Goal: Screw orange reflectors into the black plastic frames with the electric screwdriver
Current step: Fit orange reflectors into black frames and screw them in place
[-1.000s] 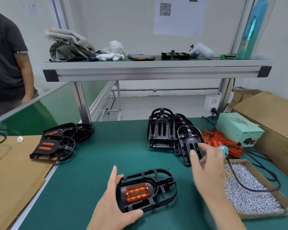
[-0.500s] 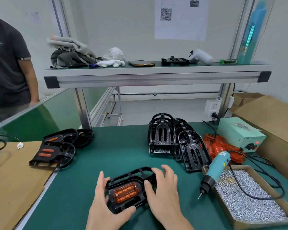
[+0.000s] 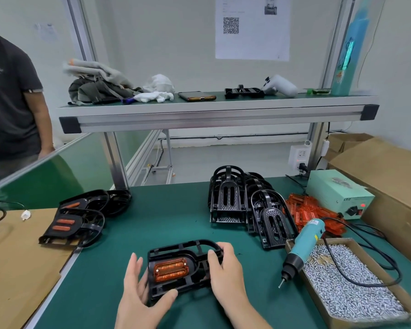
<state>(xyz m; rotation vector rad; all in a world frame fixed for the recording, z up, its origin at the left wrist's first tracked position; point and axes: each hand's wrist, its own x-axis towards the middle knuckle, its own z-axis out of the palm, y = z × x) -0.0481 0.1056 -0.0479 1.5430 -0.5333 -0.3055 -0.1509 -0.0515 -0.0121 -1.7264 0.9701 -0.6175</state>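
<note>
- Two bare hands hold one black frame [image 3: 176,249] lying flat at the near middle of the green worktop [image 3: 164,214].
- The left hand [image 3: 138,288] cups the frame's left end, fingers fairly straight behind it and thumb hooked round the near edge.
- The right hand [image 3: 226,274] grips the frame's right, rounded end, with its fingers curled over the rim.
- One orange reflector [image 3: 170,269] sits in the frame's left half.
- To the near right, one cardboard tray [image 3: 314,296] holds a heap of loose silver screws [image 3: 356,295], too many to count.
- One teal electric screwdriver [image 3: 304,241] leans on the tray's left rim, tip down by the worktop. Its black cable loops over the screws.
- A brown cardboard sheet [image 3: 17,269] covers the near left.
- In the middle left, a small pile of frames [image 3: 69,224] includes two with orange showing.
- In the middle right, several empty frames [image 3: 228,198] stand on end, their exact number hidden by overlap. Just to their right is a pile of spare reflectors [image 3: 311,212].
- Farther right is one pale green power box [image 3: 337,193].
- Beyond is a raised shelf [image 3: 214,112] carrying cloths and a phone [image 3: 197,96].
- A second person [image 3: 7,103] stands at the far left.
- A second earlier only the left hand was at the frame, and the right hand was out by the screwdriver.
</note>
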